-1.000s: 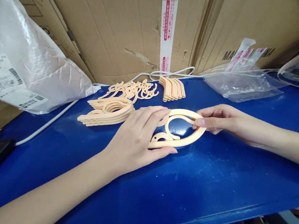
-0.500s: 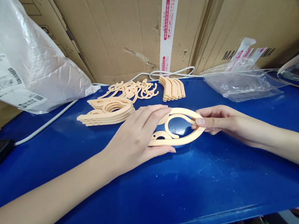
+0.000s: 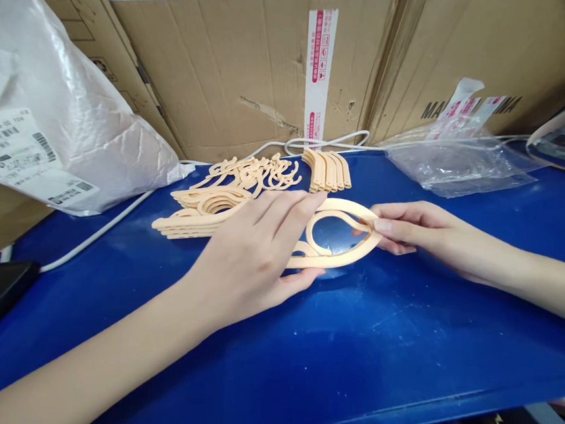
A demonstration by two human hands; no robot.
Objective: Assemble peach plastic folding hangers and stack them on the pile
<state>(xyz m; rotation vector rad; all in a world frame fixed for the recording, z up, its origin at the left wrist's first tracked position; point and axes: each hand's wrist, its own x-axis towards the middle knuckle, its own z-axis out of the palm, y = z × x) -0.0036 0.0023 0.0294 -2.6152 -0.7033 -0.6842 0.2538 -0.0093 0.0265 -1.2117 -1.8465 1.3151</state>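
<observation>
A cream plastic folding hanger (image 3: 348, 257), folded into a leaf-like shape with its curved hook inside, is held between my two hands just above the blue table. My left hand (image 3: 260, 247) wraps over its left part, fingers across the top and thumb along the near edge, hiding that end. With thumb and fingers, my right hand (image 3: 407, 225) pinches its pointed right end. Behind my left hand lies a stack of folded hangers (image 3: 185, 228). Farther back are a loose heap of hanger hooks (image 3: 272, 173) and a row of curved hanger arms (image 3: 328, 170).
Cardboard boxes (image 3: 230, 65) stand along the back of the blue table (image 3: 325, 360). A silvery plastic mailer (image 3: 107, 135) leans at left, above a black device (image 3: 3, 292). A white cable (image 3: 101, 231) runs behind. A clear plastic bag (image 3: 451, 164) lies back right.
My hands and the folded hanger have shifted slightly, the hanger's right end moving a little left and away from me. Both hands keep their hold. The camera view has also shifted slightly.
</observation>
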